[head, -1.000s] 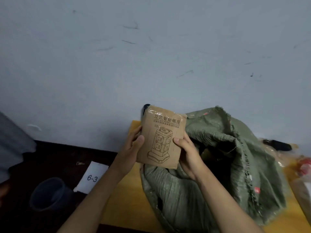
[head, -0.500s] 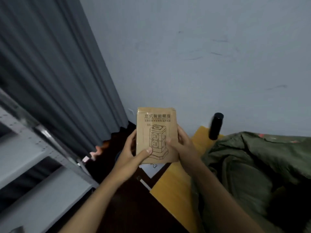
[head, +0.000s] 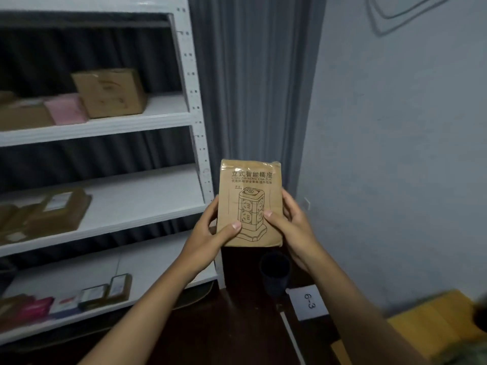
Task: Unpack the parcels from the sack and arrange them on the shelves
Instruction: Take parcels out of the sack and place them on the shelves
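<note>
I hold a flat brown cardboard parcel (head: 250,191) upright in front of me, printed with a drawing of a tower socket. My left hand (head: 208,233) grips its left edge, thumb across the front. Gripping the right edge is my right hand (head: 292,230), its thumb also on the front. The white metal shelves (head: 147,204) stand to the left, just beyond the parcel. Only a sliver of the green sack (head: 471,356) shows at the bottom right corner.
The shelves carry a brown box (head: 110,92), a pink packet (head: 67,109), taped brown parcels (head: 58,212) and small boxes (head: 105,291). A dark bin (head: 274,272) and a paper marked 6-3 (head: 308,301) lie on the dark floor. Yellow table (head: 432,322) at right; grey curtain (head: 253,83) behind.
The view has swung left from the sack and table to the shelves. Both hands kept hold of the parcel and carried it along; the sack has dropped out of sight except a corner.
</note>
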